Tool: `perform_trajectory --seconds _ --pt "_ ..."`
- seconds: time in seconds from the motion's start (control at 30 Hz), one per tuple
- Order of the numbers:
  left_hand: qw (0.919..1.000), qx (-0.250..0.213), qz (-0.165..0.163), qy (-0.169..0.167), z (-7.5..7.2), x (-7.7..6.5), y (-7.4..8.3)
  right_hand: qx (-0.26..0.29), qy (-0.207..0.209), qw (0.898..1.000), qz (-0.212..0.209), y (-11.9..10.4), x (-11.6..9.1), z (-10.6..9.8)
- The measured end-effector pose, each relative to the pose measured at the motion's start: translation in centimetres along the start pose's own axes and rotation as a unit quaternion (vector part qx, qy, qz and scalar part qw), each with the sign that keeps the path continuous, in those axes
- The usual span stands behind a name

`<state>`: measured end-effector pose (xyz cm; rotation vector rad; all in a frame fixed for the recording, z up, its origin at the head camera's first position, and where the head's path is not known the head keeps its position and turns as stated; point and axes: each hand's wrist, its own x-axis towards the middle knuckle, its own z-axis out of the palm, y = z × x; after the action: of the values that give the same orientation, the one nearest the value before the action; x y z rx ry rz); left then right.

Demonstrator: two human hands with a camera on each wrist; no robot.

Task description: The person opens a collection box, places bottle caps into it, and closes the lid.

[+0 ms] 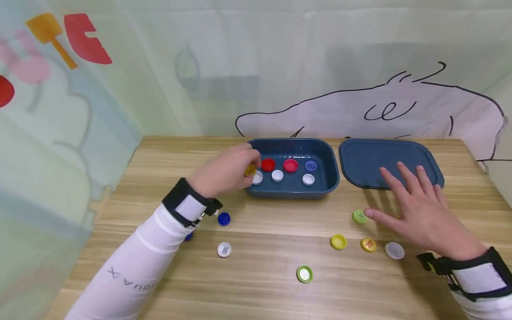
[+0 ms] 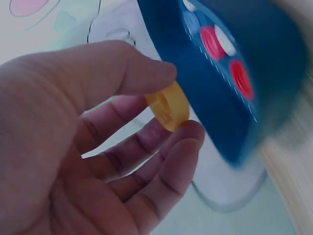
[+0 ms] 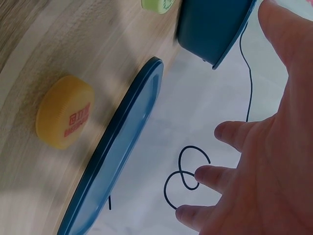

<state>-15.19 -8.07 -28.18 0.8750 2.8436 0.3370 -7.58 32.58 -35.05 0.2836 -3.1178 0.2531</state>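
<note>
My left hand (image 1: pixel 228 170) pinches a yellow bottle cap (image 2: pixel 168 106) between thumb and fingers, over the left end of a dark blue box (image 1: pixel 292 194). Inside the box lie two red caps (image 1: pixel 290 166), a blue-violet cap (image 1: pixel 310 166) and several white caps (image 1: pixel 308 179). My right hand (image 1: pixel 424 213) is spread with fingers apart above the table, holding nothing. Its thumb tip appears close to a green cap (image 1: pixel 359 217); whether they touch I cannot tell. A yellow cap with red print (image 3: pixel 66 111) lies below that hand.
A flat blue lid (image 1: pixel 390 164) lies right of the box. On the wooden table are another yellow cap (image 1: pixel 338 242), a translucent white cap (image 1: pixel 394 250), a green-rimmed cap (image 1: pixel 305 274), a white cap (image 1: pixel 224 250) and blue caps (image 1: pixel 224 218). A printed curtain (image 1: pixel 288 66) hangs behind.
</note>
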Motion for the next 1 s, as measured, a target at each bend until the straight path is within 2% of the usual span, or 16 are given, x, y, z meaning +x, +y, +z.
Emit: perform_trajectory --seconds 0.13,0.23,0.37,0.5,0.63,0.77,0.9,1.0 --pt "0.9995 0.005 0.013 -0.029 1.0 3.1 1.9 0.006 0.004 1.0 -0.005 -0.1 0.0 -0.2" --pt "0.9985 0.009 0.037 -0.04 2.0 4.8 2.9 0.008 0.003 1.0 -0.006 -0.1 0.0 -0.3" --pt "0.9968 0.013 0.064 -0.046 3.2 6.3 3.8 0.008 0.002 1.0 -0.005 0.0 -0.1 -0.3" --pt "0.9955 0.013 0.078 -0.052 3.9 7.0 4.1 0.007 0.004 1.0 -0.004 0.0 -0.1 -0.3" --pt "0.9961 0.006 0.076 -0.044 4.0 7.0 3.9 0.008 0.004 1.0 -0.005 -0.1 -0.1 -0.3" --pt "0.9982 0.012 0.057 -0.012 3.5 6.4 3.3 0.006 0.003 1.0 -0.005 -0.1 0.0 -0.4" --pt "0.9988 0.031 0.028 0.025 2.7 5.1 2.2 0.006 0.001 1.0 -0.003 0.0 -0.1 -0.5" --pt "0.998 0.031 0.01 0.054 2.3 3.5 1.0 0.003 0.001 1.0 -0.005 0.2 -0.3 -0.6"
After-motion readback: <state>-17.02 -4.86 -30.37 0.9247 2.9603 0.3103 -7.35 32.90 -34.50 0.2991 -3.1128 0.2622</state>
